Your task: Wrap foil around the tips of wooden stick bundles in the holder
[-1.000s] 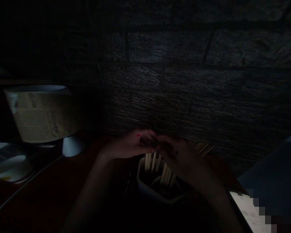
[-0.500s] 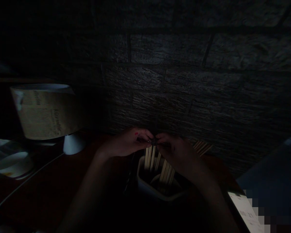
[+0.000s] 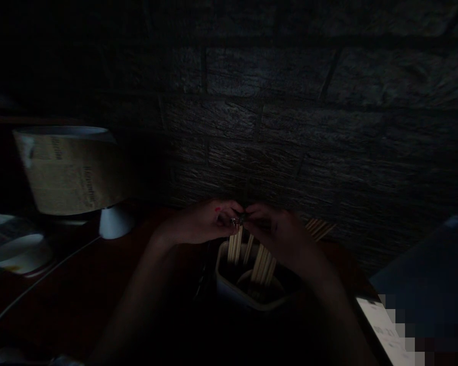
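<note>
Fingertips of my left hand [image 3: 209, 219] and my right hand [image 3: 280, 231] meet, both closed in a pinch on a small dark shiny object [image 3: 241, 218]. It is too dim to tell what kind of thing it is. Directly beneath them stands a light-rimmed container [image 3: 222, 254] with thin wooden sticks [image 3: 265, 264] upright in it, like chopsticks or skewers. My right hand hides part of the container and some of the sticks. More sticks [image 3: 320, 229] show beyond my right wrist, leaning toward the wall.
A lamp with a newsprint shade [image 3: 68, 170] stands at the left on the dark reddish table [image 3: 76, 290], its white cord [image 3: 26, 300] running forward. A pale bowl [image 3: 21, 254] sits beside it. A lit phone-like screen [image 3: 385, 330] lies at the right. The stone wall [image 3: 232, 122] rises behind.
My hands stay together at the small dark object, with slight finger shifts; a bit more shiny detail shows at the left fingertips. The view has tilted a little.
</note>
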Tool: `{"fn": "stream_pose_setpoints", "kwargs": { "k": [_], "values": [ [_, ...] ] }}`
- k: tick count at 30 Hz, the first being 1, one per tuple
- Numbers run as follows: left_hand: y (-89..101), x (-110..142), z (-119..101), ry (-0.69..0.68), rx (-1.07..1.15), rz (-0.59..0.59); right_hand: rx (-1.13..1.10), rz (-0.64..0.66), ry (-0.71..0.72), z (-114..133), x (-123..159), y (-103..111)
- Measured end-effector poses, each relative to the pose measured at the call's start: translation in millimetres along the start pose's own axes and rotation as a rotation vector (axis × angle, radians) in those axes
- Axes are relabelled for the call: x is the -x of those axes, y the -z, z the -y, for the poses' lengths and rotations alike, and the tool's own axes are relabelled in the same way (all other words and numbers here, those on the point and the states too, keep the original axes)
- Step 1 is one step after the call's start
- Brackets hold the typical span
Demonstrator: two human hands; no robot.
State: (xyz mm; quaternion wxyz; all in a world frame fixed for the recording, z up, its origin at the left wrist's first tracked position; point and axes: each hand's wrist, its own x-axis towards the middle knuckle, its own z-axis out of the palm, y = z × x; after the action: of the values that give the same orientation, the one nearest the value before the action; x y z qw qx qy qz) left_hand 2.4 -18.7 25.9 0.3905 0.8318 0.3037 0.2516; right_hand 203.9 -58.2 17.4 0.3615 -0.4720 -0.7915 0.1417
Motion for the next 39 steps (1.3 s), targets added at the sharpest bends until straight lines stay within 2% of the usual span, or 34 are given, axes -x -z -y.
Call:
{"fn": "stream_pose_setpoints", "kwargs": {
  "k": [6,13,18,32,39],
  "values": [
    [-2.6,-3.7,-0.8,-0.025,-0.013,-0.04,-0.076,0.02,0.02,-4.4,4.9,10.7],
    [-6.5,-8.8,5.0,-0.051,-0.102,-0.048,-0.104,0.043,0.011,-0.7,3.9,6.7],
    [-8.0,-9.1,1.3,-0.055,-0.11,-0.054,-0.13,0.024,-0.005,3.6,2.3,5.8],
    [-11.5,-9.5,6.1,-0.059,-0.08,-0.047,0.001,-0.013,-0.114,6.2,1.0,-1.3],
    [-11.3,-9.9,6.4,-0.049,-0.08,-0.045,-0.02,-0.05,-0.068,3.1,0.6,-4.4]
  ]
}}
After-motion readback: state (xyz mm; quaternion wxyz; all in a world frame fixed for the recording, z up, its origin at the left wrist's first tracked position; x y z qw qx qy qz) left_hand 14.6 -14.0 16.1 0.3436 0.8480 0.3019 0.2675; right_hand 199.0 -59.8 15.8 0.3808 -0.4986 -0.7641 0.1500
